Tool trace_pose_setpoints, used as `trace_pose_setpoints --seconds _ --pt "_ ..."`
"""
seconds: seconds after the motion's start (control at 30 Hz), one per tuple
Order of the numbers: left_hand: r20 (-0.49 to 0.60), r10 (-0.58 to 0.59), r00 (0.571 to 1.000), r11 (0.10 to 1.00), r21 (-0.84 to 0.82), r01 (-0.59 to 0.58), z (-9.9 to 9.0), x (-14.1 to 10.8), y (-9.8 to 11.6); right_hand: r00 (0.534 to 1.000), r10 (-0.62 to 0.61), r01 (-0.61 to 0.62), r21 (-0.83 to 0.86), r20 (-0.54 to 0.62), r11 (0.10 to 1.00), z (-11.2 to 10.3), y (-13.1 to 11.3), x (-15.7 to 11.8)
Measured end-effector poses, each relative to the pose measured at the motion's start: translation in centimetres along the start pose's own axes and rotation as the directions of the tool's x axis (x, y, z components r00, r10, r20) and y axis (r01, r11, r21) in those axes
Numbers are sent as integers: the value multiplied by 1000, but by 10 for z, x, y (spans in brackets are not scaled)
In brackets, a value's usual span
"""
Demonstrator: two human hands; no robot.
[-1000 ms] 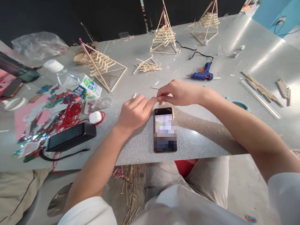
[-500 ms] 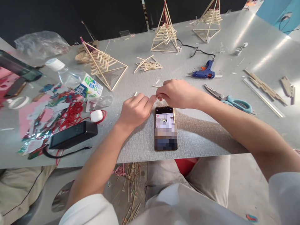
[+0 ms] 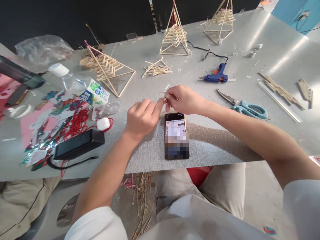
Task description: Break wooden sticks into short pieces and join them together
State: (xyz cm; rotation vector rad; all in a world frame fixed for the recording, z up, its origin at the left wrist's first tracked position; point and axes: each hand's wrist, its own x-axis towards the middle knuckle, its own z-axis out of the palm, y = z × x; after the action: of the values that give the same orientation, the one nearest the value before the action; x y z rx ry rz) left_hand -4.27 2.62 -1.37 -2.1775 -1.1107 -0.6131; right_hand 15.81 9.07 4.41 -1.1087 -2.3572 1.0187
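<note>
A craft workshop, by the look of it: a hot-glue gun, scissors and a pile of thin wooden sticks lie on a gray worktable, with three stick-built pyramid frames and tangled red cord; more stick scraps litter the floor.

A small pale piece — mostly hidden, its exact shape unclear — sits pinched at the fingertips.

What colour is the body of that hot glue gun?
The hot glue gun's body is dark blue, best seen in the head view.
</note>
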Motion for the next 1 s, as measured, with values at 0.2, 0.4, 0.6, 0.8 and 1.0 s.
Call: trace_pose_setpoints --seconds 0.2,0.4,0.6,0.8,1.0 --pt "-59 41 997 998 -39 -44 -2 -4 -10 986 52 -113 397 161 911 -10 5 3" --pt "-120 131 984 989 -51 -138 -4 3 -19 957 -83 -26 365 278 931 -32 8 -1" --pt "-94 129 987 989 -66 -135 -2 8 -14 942 -295 323 -187 161 928 -37 5 -9" --pt "-124 119 985 985 -111 -133 -3 10 -11 896 -394 440 -290 205 850 -36 12 -8" --pt "-100 130 986 983 -117 -142 -4 10 -11 878 -419 461 -180 231 869 -36 17 -6"
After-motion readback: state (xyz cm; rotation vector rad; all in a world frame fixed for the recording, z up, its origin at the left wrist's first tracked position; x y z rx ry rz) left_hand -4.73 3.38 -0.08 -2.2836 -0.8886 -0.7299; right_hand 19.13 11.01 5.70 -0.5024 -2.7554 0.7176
